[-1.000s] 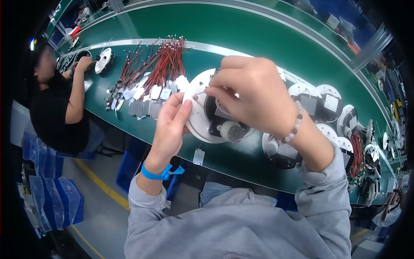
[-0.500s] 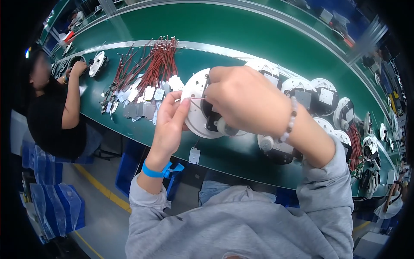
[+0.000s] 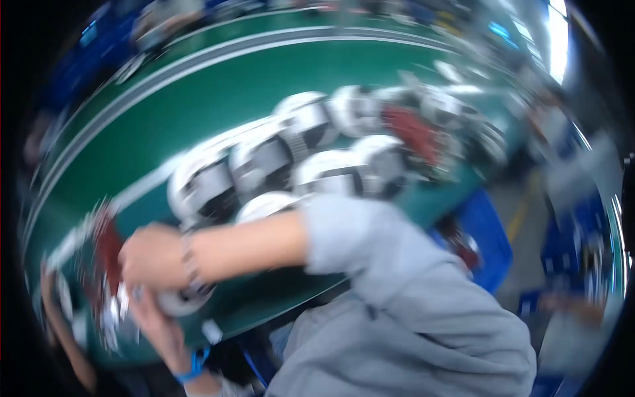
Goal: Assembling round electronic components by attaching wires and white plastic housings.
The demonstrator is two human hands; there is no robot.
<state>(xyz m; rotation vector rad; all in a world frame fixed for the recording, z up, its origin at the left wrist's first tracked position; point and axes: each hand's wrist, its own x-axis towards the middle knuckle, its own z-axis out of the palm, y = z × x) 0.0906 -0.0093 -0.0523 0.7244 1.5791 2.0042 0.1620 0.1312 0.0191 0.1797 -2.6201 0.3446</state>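
The whole view is smeared by motion. At the lower left, my left hand, above a blue wrist strap, is closed at the edge of a white round unit. My right hand, with a bead bracelet at the wrist, lies across the top of that unit and hides much of it. Its fingers look curled; whatever they pinch is hidden. Just left of both hands is a bundle of red wires, with small pale plates below it.
Several white-and-black round units stand on the green table beyond my right arm. More red wires lie farther right. A small white plate is near the table edge. A blue bin stands right. Another person's arm shows far left.
My view has swung to the right, so the hands and the unit now appear lower left and blurred. More of the table's right side shows. Both hands remain together at the unit.
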